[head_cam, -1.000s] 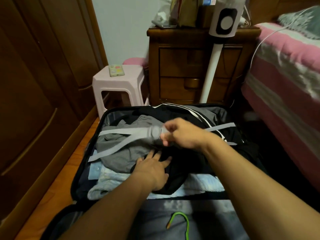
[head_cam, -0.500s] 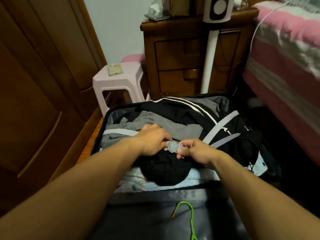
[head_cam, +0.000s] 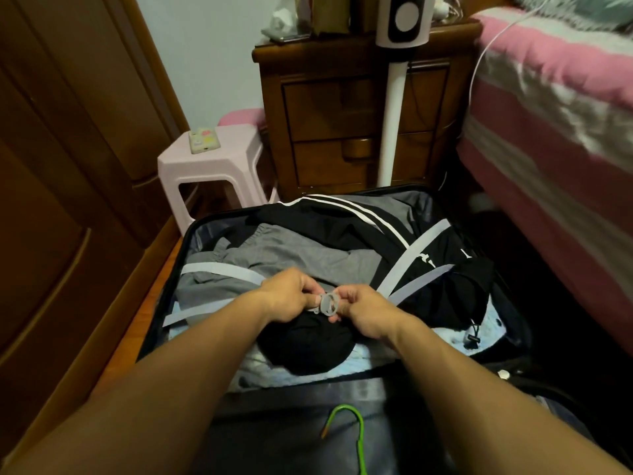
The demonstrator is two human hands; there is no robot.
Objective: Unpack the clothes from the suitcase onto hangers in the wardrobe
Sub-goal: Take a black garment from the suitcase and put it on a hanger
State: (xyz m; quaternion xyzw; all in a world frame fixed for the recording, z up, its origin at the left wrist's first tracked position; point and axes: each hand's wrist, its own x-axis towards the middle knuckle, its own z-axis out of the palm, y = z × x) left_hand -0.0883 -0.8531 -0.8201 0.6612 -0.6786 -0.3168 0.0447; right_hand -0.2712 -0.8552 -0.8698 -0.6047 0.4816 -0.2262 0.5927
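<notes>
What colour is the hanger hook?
Bright green hanger hook, seen in the head view.

Stool (head_cam: 219,159): pale pink, beside the nightstand
Phone (head_cam: 204,142): lies on the stool
Nightstand (head_cam: 342,132): dark wood, two drawers
Bed (head_cam: 555,125): pink cover, at right

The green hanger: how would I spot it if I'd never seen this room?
Start at the open black suitcase on the floor between wardrobe and bed. In its near half, below the packed clothes and between the person's forearms, lies the thin bright-green wire hanger. Nothing else there is green; its curved hook stands out against dark grey lining.
</notes>
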